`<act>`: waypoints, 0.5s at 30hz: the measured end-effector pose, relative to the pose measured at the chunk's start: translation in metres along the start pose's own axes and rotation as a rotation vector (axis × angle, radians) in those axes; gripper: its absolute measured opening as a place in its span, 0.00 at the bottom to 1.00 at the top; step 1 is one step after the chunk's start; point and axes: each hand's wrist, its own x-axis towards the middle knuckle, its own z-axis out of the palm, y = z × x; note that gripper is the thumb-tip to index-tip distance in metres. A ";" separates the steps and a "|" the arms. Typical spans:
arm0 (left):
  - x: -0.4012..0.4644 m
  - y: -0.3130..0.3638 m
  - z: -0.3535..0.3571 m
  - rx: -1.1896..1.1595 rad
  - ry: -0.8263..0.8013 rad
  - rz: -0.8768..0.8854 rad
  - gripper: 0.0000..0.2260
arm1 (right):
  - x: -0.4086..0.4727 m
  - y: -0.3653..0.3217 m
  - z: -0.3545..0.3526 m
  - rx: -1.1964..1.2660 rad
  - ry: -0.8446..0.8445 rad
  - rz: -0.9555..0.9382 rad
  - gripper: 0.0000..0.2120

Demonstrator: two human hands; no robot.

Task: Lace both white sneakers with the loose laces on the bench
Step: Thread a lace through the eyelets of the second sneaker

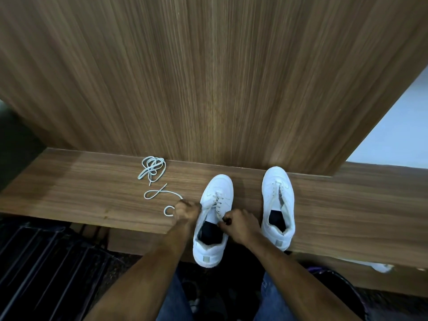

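Two white sneakers stand toes-away on the wooden bench (pixel 92 195). The left sneaker (pixel 214 218) overhangs the front edge and has lace threaded through its lower eyelets. My left hand (pixel 186 210) grips a white lace (pixel 162 193) at the shoe's left side; the lace trails in loops over the bench. My right hand (pixel 240 224) has curled fingers at the shoe's right eyelets and seems to pinch the other lace end. The right sneaker (pixel 278 205) stands unlaced. A second loose lace (pixel 152 167) lies bundled near the back panel.
A tall wood-grain panel (pixel 208 77) rises directly behind the bench. A dark slatted rack (pixel 46 262) sits on the floor at lower left. My knees in blue jeans (pixel 176 297) are below the bench edge. A pale wall (pixel 398 126) shows at right.
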 end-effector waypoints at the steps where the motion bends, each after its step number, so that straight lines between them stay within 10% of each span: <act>1: 0.005 -0.004 0.001 0.106 -0.003 0.086 0.14 | 0.000 0.001 0.000 0.010 -0.005 0.005 0.16; 6: -0.003 0.007 -0.003 0.534 -0.212 0.354 0.06 | 0.000 0.003 0.001 0.037 0.001 0.012 0.14; 15: -0.015 0.047 -0.014 0.500 -0.355 0.355 0.14 | 0.003 0.002 -0.003 0.098 -0.075 0.045 0.16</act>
